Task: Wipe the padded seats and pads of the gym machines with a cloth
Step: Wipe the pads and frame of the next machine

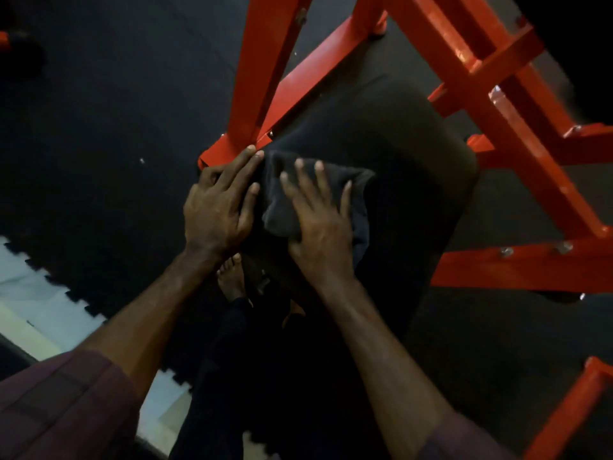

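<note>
A dark padded seat [414,154] of an orange-framed gym machine fills the middle of the view. On its near left part lies a dark, bunched cloth [282,200]. My right hand [318,220] presses flat on the cloth with its fingers spread. My left hand [220,204] lies flat at the pad's left edge, fingers straight, its fingertips touching the orange frame and the cloth's left side. The part of the cloth under my right palm is hidden.
Orange steel frame [262,78] bars rise behind the pad and run along its right side [517,127]. Black interlocking floor mats [99,127] cover the floor, with pale tile [30,287] at the lower left. My bare foot [232,277] stands below the pad.
</note>
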